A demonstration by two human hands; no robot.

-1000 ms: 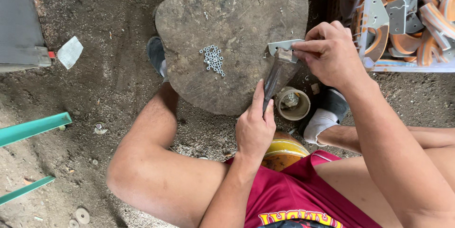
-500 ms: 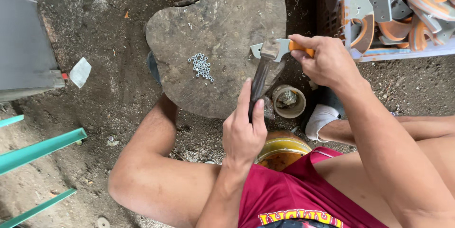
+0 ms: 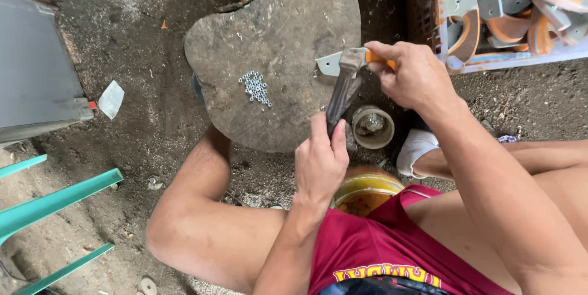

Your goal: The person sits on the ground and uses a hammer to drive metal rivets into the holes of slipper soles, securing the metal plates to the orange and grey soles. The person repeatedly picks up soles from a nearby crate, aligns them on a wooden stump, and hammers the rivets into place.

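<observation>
Left hand (image 3: 320,163) is gripping the lower end of a dark metal bar (image 3: 343,94), fingers closed round it, keeping it propped at a slant against the edge of the round wooden block (image 3: 275,44) serving as a bench, so the block is bracing it. Right hand (image 3: 411,74) is clamped on an orange-handled piece with a grey metal bracket (image 3: 331,63), pressing it onto the bar's top end over the block's right rim. Small nuts (image 3: 255,86) are lying heaped mid-block, within easy reach. Similar orange and grey parts are filling the crate (image 3: 520,1) just beside the right hand.
</observation>
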